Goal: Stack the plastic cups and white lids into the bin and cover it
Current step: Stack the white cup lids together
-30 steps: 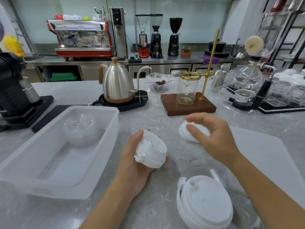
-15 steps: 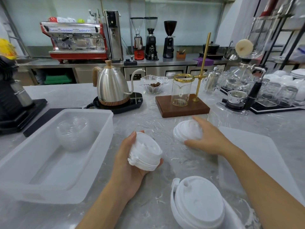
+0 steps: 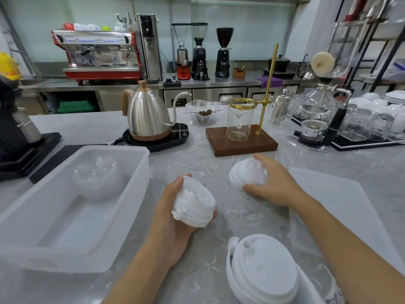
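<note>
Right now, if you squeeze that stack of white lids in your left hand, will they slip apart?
Probably a little: the stack of white lids already sits fanned and uneven. They look thin and light, so likely bendy. The left hand wraps them, which should steady them.

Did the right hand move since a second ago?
Yes. The right hand dropped from above the white lids onto them, judged against the wooden stand behind. It now grips the pile on the counter.

The lids [image 3: 194,202] are showing plain white, and the bin [image 3: 65,216] is looking frosted and translucent. The surface [image 3: 197,163] is showing pale grey marbling with white veins. The kettle [image 3: 148,119] is gleaming silver above wood-grain trim, and the espresso machine [image 3: 96,55] is showing red and chrome.
</note>
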The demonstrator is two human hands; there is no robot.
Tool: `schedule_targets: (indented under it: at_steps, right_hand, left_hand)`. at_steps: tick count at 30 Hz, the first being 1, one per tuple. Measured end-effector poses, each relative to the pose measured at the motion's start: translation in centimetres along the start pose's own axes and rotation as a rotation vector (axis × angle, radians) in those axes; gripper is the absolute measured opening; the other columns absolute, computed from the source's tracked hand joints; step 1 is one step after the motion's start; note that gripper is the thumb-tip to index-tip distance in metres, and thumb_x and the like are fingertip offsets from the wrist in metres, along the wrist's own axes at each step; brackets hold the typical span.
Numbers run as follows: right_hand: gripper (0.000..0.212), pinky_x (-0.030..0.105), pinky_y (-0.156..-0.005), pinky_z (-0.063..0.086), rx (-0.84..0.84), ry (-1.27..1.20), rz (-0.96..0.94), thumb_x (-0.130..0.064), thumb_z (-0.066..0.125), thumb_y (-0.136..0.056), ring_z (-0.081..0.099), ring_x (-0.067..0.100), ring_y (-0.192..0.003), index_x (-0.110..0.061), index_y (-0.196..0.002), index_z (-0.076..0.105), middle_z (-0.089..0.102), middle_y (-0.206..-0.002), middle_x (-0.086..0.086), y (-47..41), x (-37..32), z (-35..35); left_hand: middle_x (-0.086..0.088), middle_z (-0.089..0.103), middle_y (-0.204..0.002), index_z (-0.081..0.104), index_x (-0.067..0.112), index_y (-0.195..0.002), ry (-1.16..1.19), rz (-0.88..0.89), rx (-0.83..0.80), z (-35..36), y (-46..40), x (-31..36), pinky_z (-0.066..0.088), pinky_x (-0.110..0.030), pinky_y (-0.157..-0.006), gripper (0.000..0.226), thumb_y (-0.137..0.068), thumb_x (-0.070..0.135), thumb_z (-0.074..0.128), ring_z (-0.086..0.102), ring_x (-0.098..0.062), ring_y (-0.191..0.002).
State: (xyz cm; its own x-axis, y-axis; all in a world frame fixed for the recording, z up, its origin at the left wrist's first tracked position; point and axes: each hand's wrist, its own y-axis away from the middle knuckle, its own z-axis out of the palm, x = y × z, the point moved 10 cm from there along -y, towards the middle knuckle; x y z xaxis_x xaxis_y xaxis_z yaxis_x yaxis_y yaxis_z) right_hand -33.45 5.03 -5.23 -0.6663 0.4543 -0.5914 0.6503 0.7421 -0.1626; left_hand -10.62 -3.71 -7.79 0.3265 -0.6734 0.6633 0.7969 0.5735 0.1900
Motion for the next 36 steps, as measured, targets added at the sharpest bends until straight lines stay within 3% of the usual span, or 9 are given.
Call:
schedule_targets:
  at_steps: [5, 8, 11, 15, 20, 23, 26, 32, 36]
  right_hand:
    - [0.096, 0.050, -0.112, 0.035, 0.116, -0.049, -0.011, -0.049, 0.084, -0.067, 0.038, 0.025, -0.135, -0.031, -0.147, 0.035, 0.044, -0.148, -0.003, 0.7, -1.4, -2.6]
    - [0.090, 0.040, -0.098, 0.048, 0.094, -0.257, -0.039, -0.053, 0.083, -0.066, 0.052, 0.018, -0.118, -0.038, -0.143, 0.038, 0.049, -0.136, -0.007, 1.9, -3.2, -3.2]
    - [0.077, 0.024, -0.074, 0.056, -0.046, -0.519, -0.078, -0.068, 0.077, -0.062, 0.064, 0.014, -0.102, -0.042, -0.130, 0.050, 0.060, -0.123, -0.006, 3.7, -6.3, -2.2]
    - [0.090, 0.026, -0.080, 0.057, -0.207, -0.634, -0.108, -0.087, 0.070, -0.043, 0.070, 0.018, -0.100, -0.038, -0.118, 0.057, 0.067, -0.113, -0.009, 5.5, -9.1, 0.4]
    - [0.099, 0.039, -0.092, 0.057, -0.326, -0.666, -0.121, -0.087, 0.070, -0.041, 0.070, 0.023, -0.104, -0.030, -0.121, 0.058, 0.066, -0.119, -0.004, 6.4, -10.4, 2.9]
    - [0.102, 0.043, -0.091, 0.058, -0.371, -0.683, -0.133, -0.084, 0.071, -0.045, 0.071, 0.025, -0.104, -0.023, -0.125, 0.059, 0.068, -0.121, 0.000, 6.6, -10.8, 3.5]
    - [0.104, 0.039, -0.088, 0.060, -0.361, -0.679, -0.141, -0.087, 0.069, -0.042, 0.073, 0.022, -0.100, -0.022, -0.123, 0.060, 0.069, -0.118, 0.001, 6.5, -10.8, 3.5]
    - [0.103, 0.034, -0.081, 0.062, -0.328, -0.626, -0.115, -0.092, 0.063, -0.036, 0.074, 0.016, -0.092, -0.026, -0.115, 0.060, 0.070, -0.113, -0.004, 6.4, -10.4, 4.3]
    - [0.101, 0.015, -0.066, 0.053, -0.297, -0.572, -0.072, -0.099, 0.055, -0.033, 0.070, -0.003, -0.078, -0.025, -0.101, 0.062, 0.071, -0.092, -0.013, 6.3, -10.1, 4.4]
  left_hand:
    - [-0.015, 0.067, -0.107, 0.064, 0.014, -0.109, -0.044, -0.002, 0.008, -0.4, -0.2, 0.0, 0.061, -0.051, -0.078, 0.055, -0.065, 0.042, 0.079, 0.069, -0.027, -0.083]
    - [-0.014, 0.069, -0.094, 0.064, 0.012, -0.099, -0.086, 0.043, 0.014, -0.5, -0.3, 0.2, 0.052, -0.055, -0.090, 0.038, -0.074, 0.037, 0.078, 0.071, -0.024, -0.072]
    - [-0.012, 0.067, -0.095, 0.064, 0.013, -0.105, -0.168, 0.079, -0.013, -0.3, -0.5, 0.3, 0.046, -0.055, -0.090, 0.048, -0.068, 0.041, 0.079, 0.069, -0.024, -0.077]
    - [-0.012, 0.061, -0.118, 0.059, 0.025, -0.129, -0.304, 0.176, -0.019, 0.0, -0.5, 0.8, 0.050, -0.046, -0.090, 0.072, -0.063, 0.044, 0.081, 0.061, -0.028, -0.105]
    - [0.000, 0.075, -0.105, 0.055, 0.042, -0.129, -0.558, 0.366, -0.077, 1.3, 0.5, 1.7, 0.060, -0.041, -0.079, 0.071, -0.064, 0.038, 0.084, 0.074, -0.026, -0.096]
    - [-0.002, 0.075, -0.114, 0.052, 0.043, -0.132, -0.614, 0.396, -0.114, 1.9, 0.7, 1.9, 0.061, -0.036, -0.080, 0.077, -0.063, 0.038, 0.088, 0.074, -0.026, -0.102]
    - [-0.004, 0.069, -0.124, 0.050, 0.044, -0.135, -0.684, 0.391, -0.146, 2.3, 0.9, 1.6, 0.061, -0.040, -0.084, 0.091, -0.056, 0.050, 0.094, 0.072, -0.028, -0.109]
    - [0.000, 0.069, -0.126, 0.050, 0.045, -0.134, -0.777, 0.422, -0.157, 2.3, 0.9, 1.2, 0.062, -0.041, -0.085, 0.087, -0.060, 0.027, 0.092, 0.072, -0.027, -0.111]
    - [0.013, 0.072, -0.117, 0.051, 0.049, -0.131, -0.833, 0.444, -0.140, 2.5, 1.2, 1.2, 0.061, -0.031, -0.077, 0.086, -0.057, 0.031, 0.092, 0.075, -0.021, -0.100]
